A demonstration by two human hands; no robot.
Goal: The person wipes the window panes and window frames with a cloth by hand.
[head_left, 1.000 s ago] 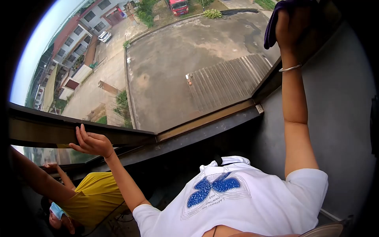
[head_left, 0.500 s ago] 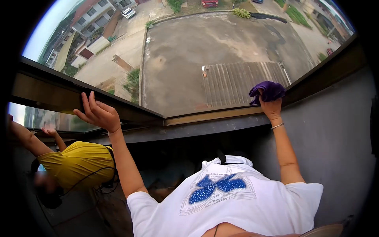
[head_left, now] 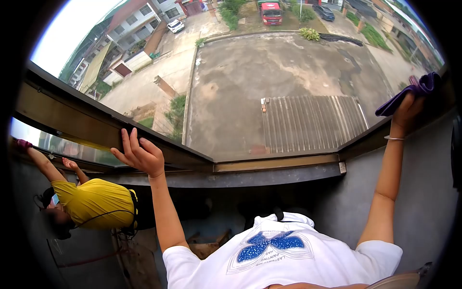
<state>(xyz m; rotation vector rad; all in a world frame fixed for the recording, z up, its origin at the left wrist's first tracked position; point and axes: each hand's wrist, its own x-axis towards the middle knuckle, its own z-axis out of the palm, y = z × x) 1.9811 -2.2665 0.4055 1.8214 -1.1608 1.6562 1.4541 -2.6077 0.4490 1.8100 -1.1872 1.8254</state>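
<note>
My right hand grips a purple cloth at the upper right, where the window's right side frame runs. Part of the cloth sticks out on both sides of my fingers. My left hand is raised against the dark left frame of the window, its fingers stretched out and the fingertips touching the frame's edge. Nothing is in that hand. Between my two hands lies the bottom track of the window, above a grey sill.
A co-worker in a yellow shirt reaches up to the neighbouring window at the left, with something dark red in one hand. A small block sits at the sill's right end. Outside, far below, are a corrugated roof and a red truck.
My right hand has moved up and to the right along the side frame with the purple cloth. My left hand stays at the left frame. The view has shifted slightly.
</note>
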